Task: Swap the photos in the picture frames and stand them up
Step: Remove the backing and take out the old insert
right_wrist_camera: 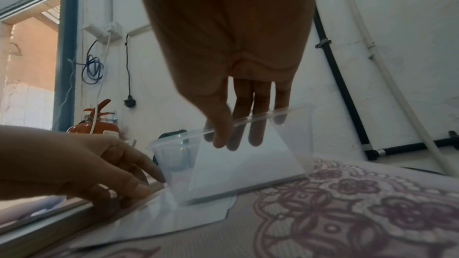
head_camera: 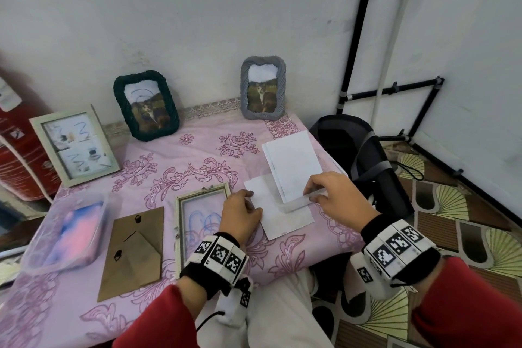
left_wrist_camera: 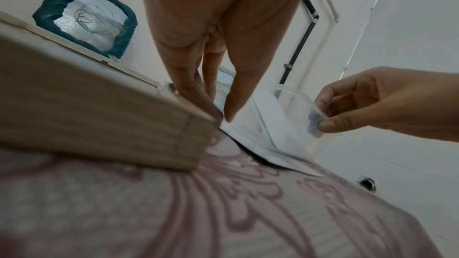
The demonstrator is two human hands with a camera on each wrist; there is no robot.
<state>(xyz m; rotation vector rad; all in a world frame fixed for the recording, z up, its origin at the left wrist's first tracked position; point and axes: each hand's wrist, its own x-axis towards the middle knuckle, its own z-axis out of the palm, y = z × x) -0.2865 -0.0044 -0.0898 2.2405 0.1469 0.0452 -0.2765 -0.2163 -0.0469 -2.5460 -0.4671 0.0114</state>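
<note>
Two hands (head_camera: 285,203) on clear box (head_camera: 306,200), long axis left-right, tipped up.

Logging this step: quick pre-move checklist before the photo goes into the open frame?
1. Open frame lies flat on the table, face down, back off: ok.
2. Backing board removed, lying beside the frame: ok.
3. Right hand pinches the clear container rim, tilted, paper stack inside: ok.
4. Left hand presses the loose sheet down: ok.
5. Which sheet is the photo, and its printed side: cannot tell.
6. Three other frames standing at the back: ok.
</note>
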